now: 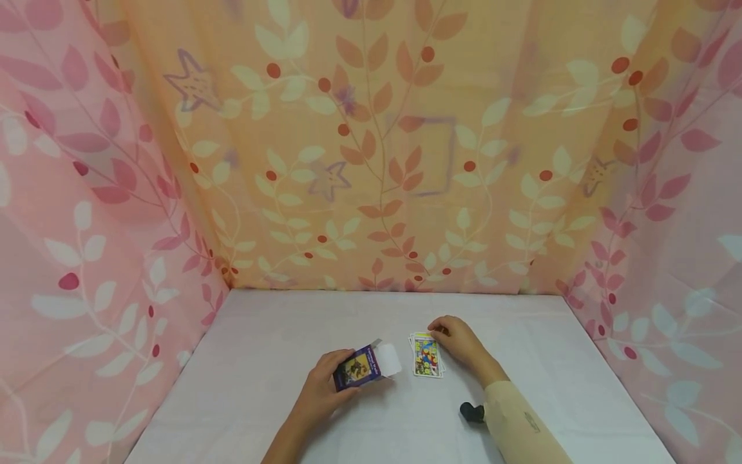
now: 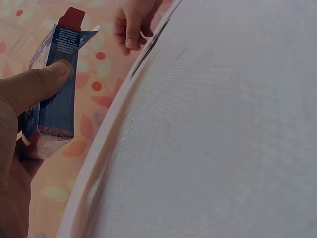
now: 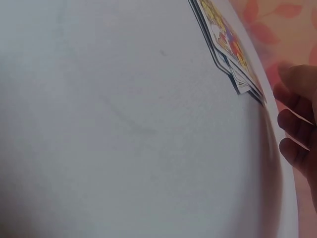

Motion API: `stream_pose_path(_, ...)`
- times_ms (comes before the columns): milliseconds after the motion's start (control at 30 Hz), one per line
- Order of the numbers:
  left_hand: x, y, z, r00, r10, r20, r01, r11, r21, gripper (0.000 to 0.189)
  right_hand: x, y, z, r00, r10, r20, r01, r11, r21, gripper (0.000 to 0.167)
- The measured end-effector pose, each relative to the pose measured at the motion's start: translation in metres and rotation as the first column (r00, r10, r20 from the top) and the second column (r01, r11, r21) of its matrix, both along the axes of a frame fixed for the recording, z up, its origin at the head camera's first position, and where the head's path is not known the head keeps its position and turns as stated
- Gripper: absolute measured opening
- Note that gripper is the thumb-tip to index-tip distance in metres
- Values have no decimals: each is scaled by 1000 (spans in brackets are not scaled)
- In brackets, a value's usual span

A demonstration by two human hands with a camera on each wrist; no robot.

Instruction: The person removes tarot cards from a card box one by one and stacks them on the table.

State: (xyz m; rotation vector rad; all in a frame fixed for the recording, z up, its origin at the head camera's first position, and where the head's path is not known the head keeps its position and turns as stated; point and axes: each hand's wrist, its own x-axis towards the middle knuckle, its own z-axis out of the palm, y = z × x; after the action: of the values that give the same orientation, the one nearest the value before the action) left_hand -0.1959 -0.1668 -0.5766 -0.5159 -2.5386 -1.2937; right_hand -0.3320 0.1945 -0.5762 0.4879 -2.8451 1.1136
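My left hand [image 1: 323, 388] grips a small dark blue card box [image 1: 357, 368], tilted, with its white end flap open and facing right. In the left wrist view, the thumb [image 2: 58, 69] presses the printed side of the box [image 2: 60, 106], and a red tab sticks up at its top. Right of the box lies a loosely squared pile of colourful picture cards [image 1: 427, 356] on the white table. My right hand [image 1: 462, 343] is by the pile's far right corner, fingers loosely bent. In the right wrist view, nothing shows between those fingers [image 3: 292, 121], and the cards [image 3: 225, 37] lie just beside them.
A small black object [image 1: 472, 412] is beside the right sleeve [image 1: 516, 415]. The white tabletop [image 1: 278, 341] meets a yellow leaf-patterned curtain [image 1: 371, 193] at its far edge. Pink patterned curtains hang at the left [image 1: 87, 258] and right [image 1: 684, 258].
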Motion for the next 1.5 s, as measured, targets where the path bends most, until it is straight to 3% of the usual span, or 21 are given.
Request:
stream_pose_path(300, -2, 0, 0, 1000, 0, -19, 0, 1000, 4, 80, 12, -2, 5, 995, -30, -91, 31, 1000, 5, 10)
stream_pose_path(633, -3, 2, 2, 1000, -11, -2, 10, 1000, -22, 80, 33, -5, 10, 992, -107, -72, 106, 994, -11, 12)
stream_pose_path(767, -4, 2, 4, 1000, -10, 14, 11, 1000, -10, 79, 42, -6, 15, 987, -120, -108, 119, 993, -21, 13)
stream_pose_path(967, -4, 1, 6, 999, -10, 45, 11, 1000, -23, 78, 55, -6, 22, 970, -108, -219, 108, 994, -14, 13)
stream_pose_path(1167, -5, 3, 11, 998, -21, 67, 25, 998, -53, 77, 72, -7, 28, 962, -86, -260, 81, 996, -29, 13)
stream_pose_path(1400, -12, 2, 11, 997, -62, 50, 66, 993, -99, 75, 88, -1, 24, 930, -71, -361, 66, 997, -27, 16)
stream_pose_path(1500, -17, 2, 11, 995, -75, 71, 83, 990, -115, 74, 96, 4, 21, 928, -85, -364, 81, 996, -26, 16)
